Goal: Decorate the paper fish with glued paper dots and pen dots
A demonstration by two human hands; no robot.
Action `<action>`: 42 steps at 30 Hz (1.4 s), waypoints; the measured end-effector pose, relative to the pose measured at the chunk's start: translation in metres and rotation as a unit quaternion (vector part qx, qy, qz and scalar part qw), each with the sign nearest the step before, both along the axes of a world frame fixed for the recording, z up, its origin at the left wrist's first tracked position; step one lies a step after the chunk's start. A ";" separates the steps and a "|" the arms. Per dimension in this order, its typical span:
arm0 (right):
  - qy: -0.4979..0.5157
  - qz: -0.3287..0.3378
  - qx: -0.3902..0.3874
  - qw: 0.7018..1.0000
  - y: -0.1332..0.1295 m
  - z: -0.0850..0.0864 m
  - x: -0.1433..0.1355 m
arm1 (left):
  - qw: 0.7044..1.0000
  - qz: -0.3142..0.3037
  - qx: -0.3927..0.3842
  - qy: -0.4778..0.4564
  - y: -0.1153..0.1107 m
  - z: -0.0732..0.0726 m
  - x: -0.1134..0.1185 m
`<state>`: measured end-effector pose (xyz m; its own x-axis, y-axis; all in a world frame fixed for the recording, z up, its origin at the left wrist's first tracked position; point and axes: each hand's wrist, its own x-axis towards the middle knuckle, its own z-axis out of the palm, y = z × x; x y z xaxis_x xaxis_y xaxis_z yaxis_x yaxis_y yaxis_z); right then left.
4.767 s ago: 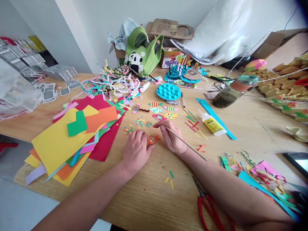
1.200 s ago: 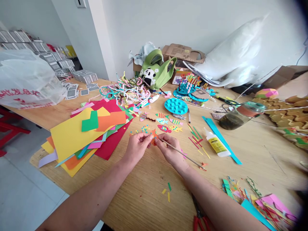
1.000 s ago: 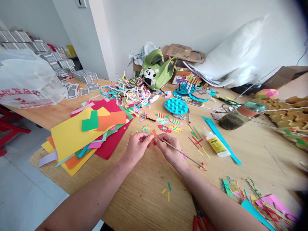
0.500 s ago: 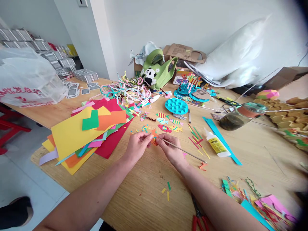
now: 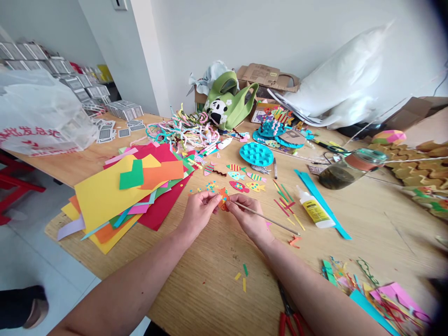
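Between my two hands is a small orange paper fish with bluish spots. My left hand pinches its left edge between thumb and fingers. A thin wooden stick lies in the grip of my right hand, its long end pointing down to the right. The right thumb also presses at the fish's side; the stick's front tip is hard to make out there. Just beyond the hands are small paper dots and several decorated paper fish, among them a yellow fish and a red fish.
Coloured paper sheets are stacked at left. To the right lie narrow paper strips, a glue bottle and a glass jar. Red-handled scissors sit by my right forearm, paper scraps beyond. A green panda bag stands behind.
My hands stay almost in place, with the orange fish turned very slightly between the fingers. At the lower left a person's shoe has shifted a little.
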<state>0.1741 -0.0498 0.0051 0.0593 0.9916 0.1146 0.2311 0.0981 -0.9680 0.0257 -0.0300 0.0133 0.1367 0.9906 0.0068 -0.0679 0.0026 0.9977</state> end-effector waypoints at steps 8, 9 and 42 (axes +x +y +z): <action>0.018 0.005 -0.008 1.000 0.000 0.003 -0.001 | 1.000 -0.002 0.002 0.010 0.000 0.000 -0.001; 0.023 0.004 -0.009 1.000 0.000 0.004 -0.001 | 1.000 -0.002 0.002 0.012 0.000 -0.001 -0.001; 0.009 -0.093 0.130 0.987 0.002 -0.009 0.008 | 0.849 -0.122 0.157 0.490 -0.007 -0.012 0.000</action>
<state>0.1825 -0.0483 -0.0038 0.2423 0.9003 0.3616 0.2510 0.3018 -0.9197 0.0257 -0.0367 0.0016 0.4303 0.9022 0.0295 0.7589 -0.3792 0.5295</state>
